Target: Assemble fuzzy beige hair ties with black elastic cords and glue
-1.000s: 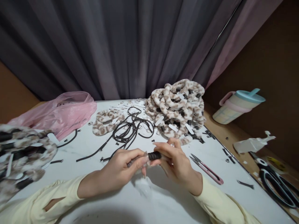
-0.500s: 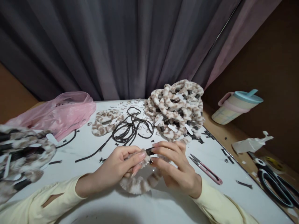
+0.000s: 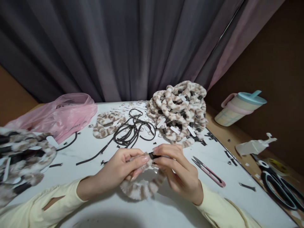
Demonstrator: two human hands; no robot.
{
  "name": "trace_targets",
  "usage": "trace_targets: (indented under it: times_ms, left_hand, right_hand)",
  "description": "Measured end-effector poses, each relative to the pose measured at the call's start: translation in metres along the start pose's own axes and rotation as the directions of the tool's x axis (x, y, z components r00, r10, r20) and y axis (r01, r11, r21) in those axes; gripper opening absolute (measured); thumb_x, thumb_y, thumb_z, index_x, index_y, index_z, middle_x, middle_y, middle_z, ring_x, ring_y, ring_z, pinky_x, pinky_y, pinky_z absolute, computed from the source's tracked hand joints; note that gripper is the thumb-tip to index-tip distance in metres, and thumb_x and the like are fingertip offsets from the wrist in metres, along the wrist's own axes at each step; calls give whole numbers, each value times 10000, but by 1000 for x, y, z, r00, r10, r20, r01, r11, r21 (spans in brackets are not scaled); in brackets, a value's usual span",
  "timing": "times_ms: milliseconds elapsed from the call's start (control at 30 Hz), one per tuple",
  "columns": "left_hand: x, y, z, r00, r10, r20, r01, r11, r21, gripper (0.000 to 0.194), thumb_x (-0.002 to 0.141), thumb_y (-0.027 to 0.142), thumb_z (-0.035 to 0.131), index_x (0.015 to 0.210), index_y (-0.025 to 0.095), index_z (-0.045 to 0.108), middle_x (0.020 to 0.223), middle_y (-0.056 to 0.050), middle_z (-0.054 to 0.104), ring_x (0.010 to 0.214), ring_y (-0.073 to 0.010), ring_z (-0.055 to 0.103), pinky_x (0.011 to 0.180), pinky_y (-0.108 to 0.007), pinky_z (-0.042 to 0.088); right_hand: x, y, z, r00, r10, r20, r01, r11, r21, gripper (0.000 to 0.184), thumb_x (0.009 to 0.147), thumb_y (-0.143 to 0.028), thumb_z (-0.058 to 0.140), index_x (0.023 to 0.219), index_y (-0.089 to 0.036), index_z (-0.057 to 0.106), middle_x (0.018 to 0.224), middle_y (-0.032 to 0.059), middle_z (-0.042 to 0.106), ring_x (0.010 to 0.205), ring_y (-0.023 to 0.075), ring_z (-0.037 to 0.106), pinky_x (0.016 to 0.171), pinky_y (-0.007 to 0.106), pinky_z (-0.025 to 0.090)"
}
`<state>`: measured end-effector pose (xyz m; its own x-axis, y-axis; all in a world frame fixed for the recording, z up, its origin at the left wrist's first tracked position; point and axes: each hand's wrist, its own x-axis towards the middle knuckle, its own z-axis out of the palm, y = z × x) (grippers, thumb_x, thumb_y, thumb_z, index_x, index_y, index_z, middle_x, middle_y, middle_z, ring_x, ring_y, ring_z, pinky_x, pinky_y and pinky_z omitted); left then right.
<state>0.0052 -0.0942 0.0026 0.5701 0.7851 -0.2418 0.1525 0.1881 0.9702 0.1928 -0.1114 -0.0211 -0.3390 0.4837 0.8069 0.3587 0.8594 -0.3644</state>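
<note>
A fluffy beige-and-white hair tie (image 3: 140, 188) hangs in a loop between both hands above the white table (image 3: 166, 209). My left hand (image 3: 120, 171) pinches one end of the loop with thumb and fingers. My right hand (image 3: 177, 169) pinches the other end, where a short black elastic piece (image 3: 153, 155) sticks out between the fingertips. The fingertips of both hands meet at that black piece.
A heap of matching furry hair ties (image 3: 179, 110) lies behind the hands, another pile (image 3: 21, 158) at the left edge. Black elastic cords (image 3: 129, 133), a pink plastic bag (image 3: 59, 115), pink thread snips (image 3: 209, 172), black scissors (image 3: 280, 186) and a lidded cup (image 3: 239, 107) surround them.
The furry tie, bunched straight between the hands a second ago, now hangs down as a round loop. The black piece is mostly covered by the fingertips.
</note>
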Motion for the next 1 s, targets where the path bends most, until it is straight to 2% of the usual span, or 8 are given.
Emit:
trace_targets:
  times_ms: [100, 333, 567, 700, 800, 900, 933, 1000]
  left_hand:
    - [2, -1, 1, 1000, 11, 11, -11, 999, 39, 388, 842, 444, 502, 587, 155, 451, 463, 69, 401, 410, -46, 305, 411, -174, 243]
    - [1, 2, 3, 993, 113, -35, -99, 956, 275, 377, 855, 387, 472, 556, 157, 450, 460, 63, 417, 455, -62, 396, 488, -175, 328]
    - [1, -3, 7, 984, 160, -77, -120, 918, 378, 344, 849, 338, 457, 553, 162, 441, 456, 66, 415, 433, -58, 375, 440, -167, 296]
    - [1, -10, 7, 979, 185, -87, -135, 903, 407, 297, 857, 319, 444, 610, 159, 491, 476, 67, 430, 438, -58, 386, 434, -160, 296]
    - [1, -13, 8, 969, 227, -95, -154, 859, 488, 272, 863, 314, 433, 669, 157, 539, 487, 62, 441, 436, -62, 393, 433, -164, 294]
    - [0, -13, 9, 959, 266, -96, -171, 815, 554, 260, 860, 304, 446, 679, 155, 559, 510, 51, 470, 461, -66, 419, 471, -172, 315]
    - [0, -12, 8, 965, 246, -96, -158, 829, 536, 266, 859, 313, 455, 680, 153, 568, 523, 44, 493, 469, -67, 429, 480, -175, 322]
    - [2, -9, 4, 989, 125, -74, -85, 911, 403, 284, 855, 358, 477, 711, 148, 602, 570, 23, 557, 477, -73, 453, 483, -181, 339]
  right_hand:
    - [1, -3, 2, 999, 43, -11, -43, 999, -2, 249, 813, 23, 433, 948, -160, 534, 909, 91, 596, 906, 193, 568, 733, 357, 439]
    - [5, -4, 2, 989, 144, -30, -144, 989, 18, 220, 820, 11, 427, 877, -182, 516, 861, 63, 608, 792, 163, 520, 698, 322, 434]
    - [-6, -2, 12, 994, 106, 9, -105, 992, -72, 201, 838, 0, 409, 914, -163, 500, 864, 80, 610, 685, 140, 504, 591, 274, 416]
    - [-9, -2, 17, 982, 181, 45, -174, 977, -126, 229, 864, -26, 404, 1031, -164, 482, 876, 80, 615, 774, 150, 578, 641, 257, 475]
    - [-8, 0, 15, 967, 223, 123, -202, 966, -163, 318, 853, -14, 391, 1129, -159, 457, 995, 106, 615, 918, 171, 594, 733, 264, 504]
    - [-6, 2, 12, 949, 247, 195, -228, 967, -116, 310, 842, -8, 374, 1092, -161, 475, 1008, 111, 598, 962, 179, 583, 780, 273, 509]
    - [-5, 3, 11, 947, 255, 197, -241, 966, -92, 299, 843, -8, 370, 1075, -162, 480, 990, 108, 595, 946, 176, 584, 778, 271, 510]
    - [-4, 3, 8, 949, 255, 186, -249, 967, -56, 293, 847, -6, 364, 1064, -164, 481, 983, 108, 587, 948, 174, 577, 787, 277, 507]
